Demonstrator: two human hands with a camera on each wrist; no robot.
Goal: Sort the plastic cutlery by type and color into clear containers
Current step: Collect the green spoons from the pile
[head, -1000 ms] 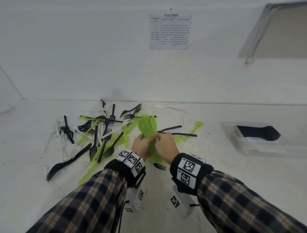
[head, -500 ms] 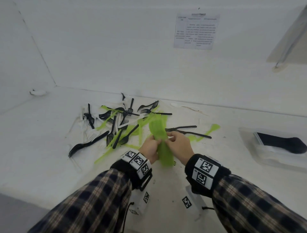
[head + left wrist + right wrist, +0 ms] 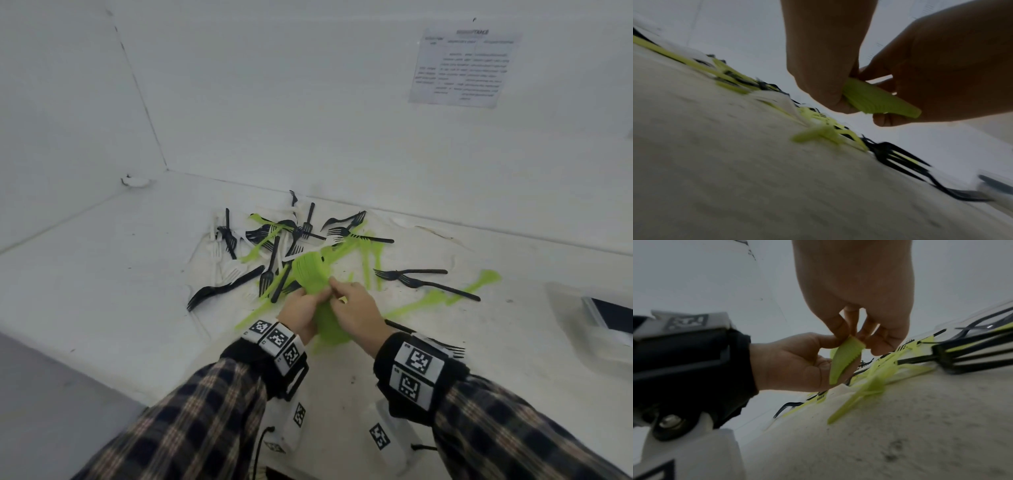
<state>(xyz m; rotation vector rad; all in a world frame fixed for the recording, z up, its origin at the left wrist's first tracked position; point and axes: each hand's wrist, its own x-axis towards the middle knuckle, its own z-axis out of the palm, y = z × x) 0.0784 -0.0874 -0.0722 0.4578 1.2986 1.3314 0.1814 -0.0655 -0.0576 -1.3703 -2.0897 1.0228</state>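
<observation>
Above the table (image 3: pixel 102 291), just in front of the mixed cutlery pile (image 3: pixel 287 246), the left hand (image 3: pixel 298 312) grips a nested stack of green cutlery (image 3: pixel 313 274) (type unclear), long axis pointing away from the person. The right hand (image 3: pixel 356 313) pinches its edge. The clear container (image 3: pixel 568 308) lies well right, nearer the right hand. Since half a second ago, the view has swung left; both grips persist.

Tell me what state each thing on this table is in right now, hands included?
Left hand: grips the green stack.
Right hand: pinches the green stack.
Green stack: bunched together, held above the table.
Loose cutlery pile: black, white and green pieces, scattered, unsorted.
Clear container: open, dark items inside.
</observation>
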